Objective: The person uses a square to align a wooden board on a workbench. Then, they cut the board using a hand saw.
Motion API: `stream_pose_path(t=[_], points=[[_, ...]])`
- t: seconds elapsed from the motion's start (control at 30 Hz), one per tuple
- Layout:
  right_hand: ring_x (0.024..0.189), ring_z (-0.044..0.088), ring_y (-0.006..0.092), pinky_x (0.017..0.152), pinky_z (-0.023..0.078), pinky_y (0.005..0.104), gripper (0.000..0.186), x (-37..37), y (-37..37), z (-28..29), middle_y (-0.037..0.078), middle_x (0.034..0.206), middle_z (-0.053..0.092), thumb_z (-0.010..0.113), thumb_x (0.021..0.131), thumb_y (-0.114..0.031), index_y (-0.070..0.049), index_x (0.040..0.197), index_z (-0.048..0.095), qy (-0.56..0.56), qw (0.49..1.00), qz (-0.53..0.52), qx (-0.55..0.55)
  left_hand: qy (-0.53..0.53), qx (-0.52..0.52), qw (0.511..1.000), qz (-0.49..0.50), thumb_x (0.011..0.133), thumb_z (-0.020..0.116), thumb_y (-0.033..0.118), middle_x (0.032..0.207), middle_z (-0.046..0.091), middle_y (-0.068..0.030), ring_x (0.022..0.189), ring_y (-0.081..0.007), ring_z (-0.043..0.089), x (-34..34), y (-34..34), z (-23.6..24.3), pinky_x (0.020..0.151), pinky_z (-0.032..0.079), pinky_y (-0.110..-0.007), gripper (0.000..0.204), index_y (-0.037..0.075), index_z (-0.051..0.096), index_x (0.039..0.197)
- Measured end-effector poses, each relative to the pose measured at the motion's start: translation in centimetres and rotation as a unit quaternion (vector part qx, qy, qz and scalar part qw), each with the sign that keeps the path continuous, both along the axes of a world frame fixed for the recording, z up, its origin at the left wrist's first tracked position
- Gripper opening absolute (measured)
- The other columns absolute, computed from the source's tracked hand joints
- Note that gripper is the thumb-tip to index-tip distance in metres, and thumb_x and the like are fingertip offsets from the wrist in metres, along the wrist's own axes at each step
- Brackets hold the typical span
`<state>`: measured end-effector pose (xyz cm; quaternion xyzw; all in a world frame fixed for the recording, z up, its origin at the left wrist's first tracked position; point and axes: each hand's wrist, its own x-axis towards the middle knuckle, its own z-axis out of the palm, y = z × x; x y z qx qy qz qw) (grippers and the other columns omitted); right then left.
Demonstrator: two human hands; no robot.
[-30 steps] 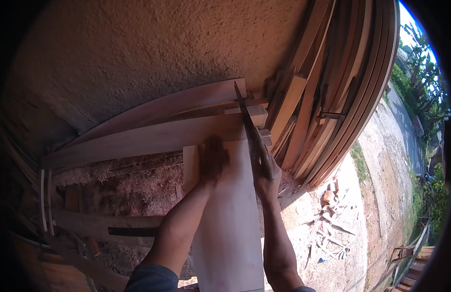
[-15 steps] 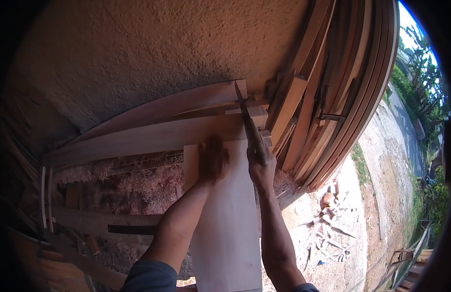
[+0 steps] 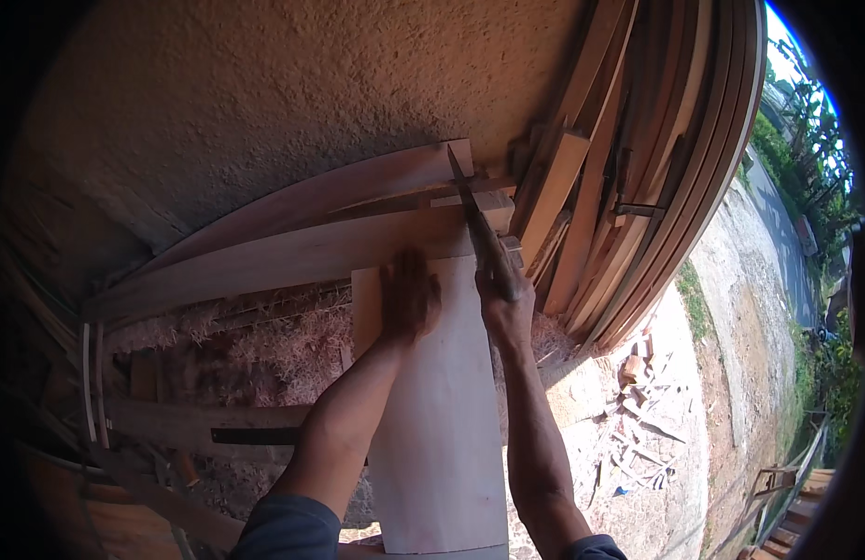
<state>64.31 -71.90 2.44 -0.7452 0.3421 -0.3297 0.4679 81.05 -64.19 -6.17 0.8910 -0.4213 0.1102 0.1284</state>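
My right hand (image 3: 507, 303) is closed round the handle of a handsaw (image 3: 479, 217). Its narrow blade points away from me, next to the right ends of the boards. Flat on a wide pale board (image 3: 432, 420) that runs toward me lies my left hand (image 3: 411, 294), its fingers stretched out near the far end. Just beyond, a long pale board (image 3: 283, 250) crosses from left to right, with the blade at its right end. Whether the teeth touch the wood, I cannot make out.
Another plank (image 3: 302, 191) lies along the rough wall (image 3: 311, 84). Many long boards (image 3: 675, 159) lean at the right, with a clamp (image 3: 640, 211) among them. Wood shavings (image 3: 302, 345) cover the ground below, and offcuts (image 3: 638, 429) are scattered in the sun. A dark flat strip (image 3: 255, 436) lies left of my forearm.
The whole view has shifted slightly, so the boards sit a little higher. My left hand, blurred before, shows more sharply on the board. The saw stays in my right hand.
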Motion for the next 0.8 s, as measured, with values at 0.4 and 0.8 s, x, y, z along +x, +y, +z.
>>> stream_pose_path(t=[0.4,0.8], points=[[0.120,0.069,0.0297,0.097,0.054,0.0371,0.053,-7.6,5.7,-2.3,0.022,0.131,0.068,0.062,0.093,-0.006,-0.004,0.145,0.056,0.022,0.995,-0.007,-0.092,0.028,0.019,0.999,-0.004,0.103,0.050,0.032,0.158,0.039,-0.0235,0.149,-0.0373,0.035,-0.1,1.0,-0.5,0.122,0.025,-0.059,0.059,-0.001,0.041,0.151],[0.114,0.071,0.0330,0.093,0.058,0.0380,0.056,-19.1,14.4,-1.8,0.022,0.132,0.068,0.066,0.094,-0.012,0.002,0.146,0.052,0.118,0.991,0.034,-0.049,-0.047,-0.002,0.999,-0.004,0.102,0.050,0.027,0.162,0.035,-0.0226,0.151,-0.0354,0.032,1.3,2.7,-2.3,0.121,0.025,-0.060,0.060,-0.001,0.038,0.154]])
